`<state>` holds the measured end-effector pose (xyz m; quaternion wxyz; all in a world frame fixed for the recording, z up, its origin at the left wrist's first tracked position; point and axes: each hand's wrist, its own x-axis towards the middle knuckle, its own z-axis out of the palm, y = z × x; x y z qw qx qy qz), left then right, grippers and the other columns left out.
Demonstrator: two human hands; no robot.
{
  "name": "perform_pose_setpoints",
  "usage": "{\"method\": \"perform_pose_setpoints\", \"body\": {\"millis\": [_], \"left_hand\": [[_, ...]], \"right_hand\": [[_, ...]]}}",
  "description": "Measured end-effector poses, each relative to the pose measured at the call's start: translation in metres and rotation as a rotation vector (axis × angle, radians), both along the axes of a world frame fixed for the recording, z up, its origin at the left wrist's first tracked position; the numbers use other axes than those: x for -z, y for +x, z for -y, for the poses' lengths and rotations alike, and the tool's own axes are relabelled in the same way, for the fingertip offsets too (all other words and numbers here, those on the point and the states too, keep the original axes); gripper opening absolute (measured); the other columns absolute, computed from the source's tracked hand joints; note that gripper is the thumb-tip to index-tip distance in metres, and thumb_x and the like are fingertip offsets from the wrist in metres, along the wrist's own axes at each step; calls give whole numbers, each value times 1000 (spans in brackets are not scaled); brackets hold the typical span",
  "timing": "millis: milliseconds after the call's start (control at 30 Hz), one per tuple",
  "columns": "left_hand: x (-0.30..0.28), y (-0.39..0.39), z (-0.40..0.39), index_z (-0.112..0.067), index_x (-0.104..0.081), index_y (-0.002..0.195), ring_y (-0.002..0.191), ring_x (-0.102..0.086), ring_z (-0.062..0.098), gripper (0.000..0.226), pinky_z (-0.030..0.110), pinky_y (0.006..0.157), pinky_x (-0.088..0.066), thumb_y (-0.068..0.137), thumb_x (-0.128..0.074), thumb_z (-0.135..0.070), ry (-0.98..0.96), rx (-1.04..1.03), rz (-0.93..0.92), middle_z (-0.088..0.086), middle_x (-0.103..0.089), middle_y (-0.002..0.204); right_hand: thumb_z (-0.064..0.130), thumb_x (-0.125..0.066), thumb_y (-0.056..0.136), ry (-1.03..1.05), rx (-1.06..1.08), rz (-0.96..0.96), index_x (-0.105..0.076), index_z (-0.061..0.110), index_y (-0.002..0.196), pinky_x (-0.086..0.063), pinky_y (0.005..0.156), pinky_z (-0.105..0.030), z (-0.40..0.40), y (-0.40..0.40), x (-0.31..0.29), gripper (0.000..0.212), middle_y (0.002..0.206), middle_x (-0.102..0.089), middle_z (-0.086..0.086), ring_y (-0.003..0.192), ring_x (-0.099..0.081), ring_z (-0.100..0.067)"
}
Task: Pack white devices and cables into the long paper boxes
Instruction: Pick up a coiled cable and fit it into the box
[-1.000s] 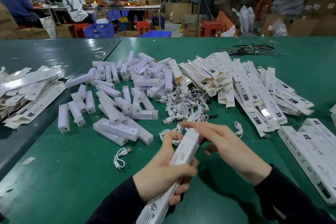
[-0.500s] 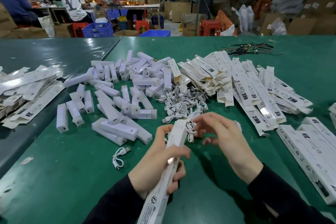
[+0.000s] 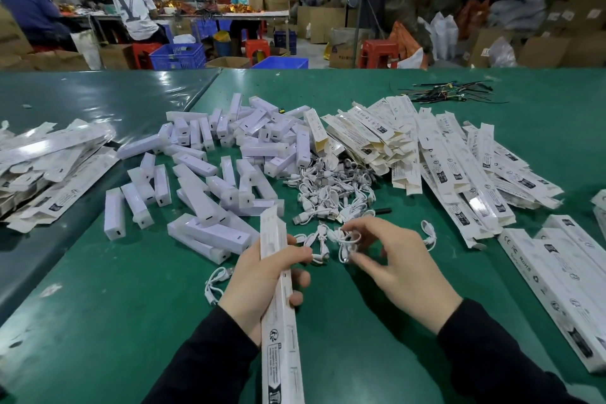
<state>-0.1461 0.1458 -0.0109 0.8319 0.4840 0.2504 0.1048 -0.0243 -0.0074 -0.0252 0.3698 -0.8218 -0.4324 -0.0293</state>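
The left hand [image 3: 262, 285] has its fingers wrapped tight around a long paper box [image 3: 278, 305], which stands tilted over the near edge of the green bench [image 3: 98, 321]. The right hand [image 3: 393, 269] pinches a thin, curly white cable [image 3: 347, 239] just beside the box's top end. Bare green mat lies near the hands; smooth blocky white devices [image 3: 210, 174], the loose cable pile [image 3: 331, 187] and flat paper boxes [image 3: 459, 167] fill the bench's middle.

Two hands, left [image 3: 262, 285] and right [image 3: 398, 267]; one long paper box [image 3: 278, 305] in hand; dozens each of white devices [image 3: 210, 174] at eleven o'clock, coiled cables [image 3: 331, 187] at twelve, flat boxes [image 3: 459, 170] at two.
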Motion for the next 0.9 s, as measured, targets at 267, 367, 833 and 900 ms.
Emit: {"method": "perform_pose_setpoints", "body": {"millis": [267, 367, 833, 900], "left_hand": [[-3, -1, 0, -7, -51, 92, 52, -57, 16, 38, 19, 33, -36, 64, -77, -7, 77, -73, 62, 6, -66, 74], [-3, -2, 0, -7, -54, 90, 51, -57, 15, 39, 20, 34, -36, 61, -79, -5, 126, -92, 67, 7, -68, 74], [-4, -1, 3, -1, -53, 93, 41, -55, 16, 43, 18, 32, -37, 59, -80, 3, 100, 64, -44, 12, -62, 59], [-3, -1, 5, -1, -53, 91, 36, -51, 14, 37, 16, 32, -35, 65, -77, 7, 65, 62, -53, 13, -60, 55]], "right_hand": [[0, -72, 84, 412, -173, -512, -74, 25, 98, -58, 77, -32, -2, -13, -16, 28, 91, -74, -1, 81, -71, -18], [2, -71, 86, 346, -131, -424, -76, 21, 91, -57, 78, -37, -2, -14, -18, 21, 85, -75, 2, 79, -70, -16], [2, -75, 81, 395, -165, -365, -77, 21, 86, -56, 77, -31, -4, -27, -18, 19, 82, -75, 5, 78, -70, -14], [8, -75, 83, 375, -163, -314, -76, 20, 90, -55, 77, -32, -5, -28, -17, 14, 86, -74, 5, 83, -69, -15]]}}
